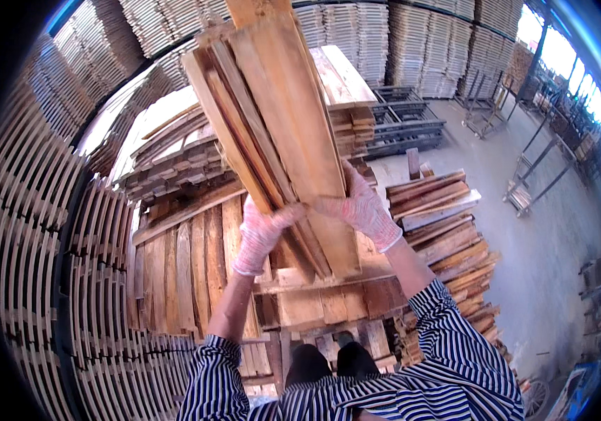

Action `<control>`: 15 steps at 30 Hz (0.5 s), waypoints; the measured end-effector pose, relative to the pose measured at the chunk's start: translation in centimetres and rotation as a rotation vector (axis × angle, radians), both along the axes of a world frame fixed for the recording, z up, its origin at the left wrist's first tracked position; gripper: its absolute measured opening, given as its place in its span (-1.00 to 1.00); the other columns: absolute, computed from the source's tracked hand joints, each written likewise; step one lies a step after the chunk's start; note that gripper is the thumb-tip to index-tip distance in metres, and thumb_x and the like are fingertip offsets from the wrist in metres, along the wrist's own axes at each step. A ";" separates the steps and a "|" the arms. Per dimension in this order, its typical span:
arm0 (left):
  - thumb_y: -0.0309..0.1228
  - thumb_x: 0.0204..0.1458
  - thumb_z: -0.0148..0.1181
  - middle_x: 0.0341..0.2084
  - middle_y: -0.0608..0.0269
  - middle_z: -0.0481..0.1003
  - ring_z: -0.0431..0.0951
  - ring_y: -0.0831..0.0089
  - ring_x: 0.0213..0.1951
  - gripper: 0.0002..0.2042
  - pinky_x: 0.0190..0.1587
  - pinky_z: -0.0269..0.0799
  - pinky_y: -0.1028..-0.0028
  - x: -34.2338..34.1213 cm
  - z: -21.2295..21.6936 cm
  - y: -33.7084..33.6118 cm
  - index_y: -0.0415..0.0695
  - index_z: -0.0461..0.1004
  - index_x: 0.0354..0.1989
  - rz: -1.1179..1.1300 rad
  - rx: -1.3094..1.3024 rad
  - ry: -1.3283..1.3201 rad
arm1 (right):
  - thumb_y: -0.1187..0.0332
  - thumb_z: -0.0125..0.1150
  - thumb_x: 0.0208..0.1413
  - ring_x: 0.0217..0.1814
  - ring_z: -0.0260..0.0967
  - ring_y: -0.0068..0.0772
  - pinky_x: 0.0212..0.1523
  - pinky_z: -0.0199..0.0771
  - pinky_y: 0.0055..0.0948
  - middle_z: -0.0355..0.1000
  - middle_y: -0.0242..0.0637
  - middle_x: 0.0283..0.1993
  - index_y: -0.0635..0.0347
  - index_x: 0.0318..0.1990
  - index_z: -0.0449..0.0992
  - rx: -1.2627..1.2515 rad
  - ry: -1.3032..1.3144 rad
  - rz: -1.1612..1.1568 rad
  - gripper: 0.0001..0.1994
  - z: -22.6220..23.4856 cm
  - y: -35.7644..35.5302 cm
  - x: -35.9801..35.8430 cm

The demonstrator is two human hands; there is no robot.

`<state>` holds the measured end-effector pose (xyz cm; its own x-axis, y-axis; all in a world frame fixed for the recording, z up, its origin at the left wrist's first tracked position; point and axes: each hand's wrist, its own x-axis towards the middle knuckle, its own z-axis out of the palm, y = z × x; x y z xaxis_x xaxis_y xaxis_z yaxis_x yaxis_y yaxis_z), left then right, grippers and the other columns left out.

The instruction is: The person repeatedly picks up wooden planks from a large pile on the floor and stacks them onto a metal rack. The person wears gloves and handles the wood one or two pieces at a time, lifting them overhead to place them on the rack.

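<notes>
Hands: our gloved left hand [262, 235] and right hand [360, 207] clamp the near end of the plank bundle [279, 133].
Bundle: raised, tilted away over the board stack [195, 259].
Risk: we judge loose planks could slide apart and fall.

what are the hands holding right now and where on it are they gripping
Both gloved hands, left hand and right hand, grip a bundle of wooden planks at its near end, one on each side.

Both gloved hands raised, left hand [262, 235] and right hand [360, 207] (fingers curled).
</notes>
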<state>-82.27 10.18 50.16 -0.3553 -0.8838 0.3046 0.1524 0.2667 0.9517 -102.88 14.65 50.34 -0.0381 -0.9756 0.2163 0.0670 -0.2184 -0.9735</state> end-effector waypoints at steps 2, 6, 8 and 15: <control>-0.41 0.02 0.48 -0.15 0.25 0.65 0.64 0.50 -0.17 -0.55 -0.07 0.61 0.42 0.3 0.4 0.4 -0.22 0.53 0.10 -0.090 0.244 0.013 | 0.37 0.53 0.06 0.33 0.38 -0.33 0.35 0.41 -0.40 0.41 -0.14 0.30 0.25 0.49 0.08 0.083 -0.166 0.002 -0.10 0.9 1.9 -0.4; -0.25 0.05 0.51 -0.10 0.23 0.63 0.63 0.47 -0.10 -0.43 0.00 0.58 0.42 -0.6 -3.8 3.0 -0.23 0.46 0.18 -0.173 0.448 -0.175 | 0.39 0.28 0.29 0.30 0.42 -0.36 0.39 0.38 -0.36 0.43 -0.13 0.31 0.28 0.44 0.22 0.120 -0.089 -0.010 -0.39 -5.1 6.6 -4.5; -0.23 0.10 0.45 0.02 0.06 0.59 0.63 0.37 -0.03 -0.44 0.12 0.55 0.37 -0.8 -10.1 3.5 -0.28 0.44 0.19 -0.167 0.392 -0.353 | 0.30 0.17 0.37 0.32 0.43 -0.33 0.42 0.35 -0.32 0.45 -0.09 0.30 0.30 0.39 0.31 0.204 -0.058 -0.007 -0.50 -8.9 7.3 -4.6; -0.27 0.15 0.34 -0.06 0.10 0.66 0.62 0.36 -0.06 -0.72 0.00 0.50 0.37 -8.5 -17.0 0.6 -0.17 0.70 -0.07 -0.189 0.866 -0.346 | -0.29 0.05 0.24 0.38 0.31 0.16 0.19 0.49 -0.01 0.24 0.15 0.43 0.37 0.50 0.06 0.743 1.088 -0.208 -0.05 -16.9 3.9 -10.2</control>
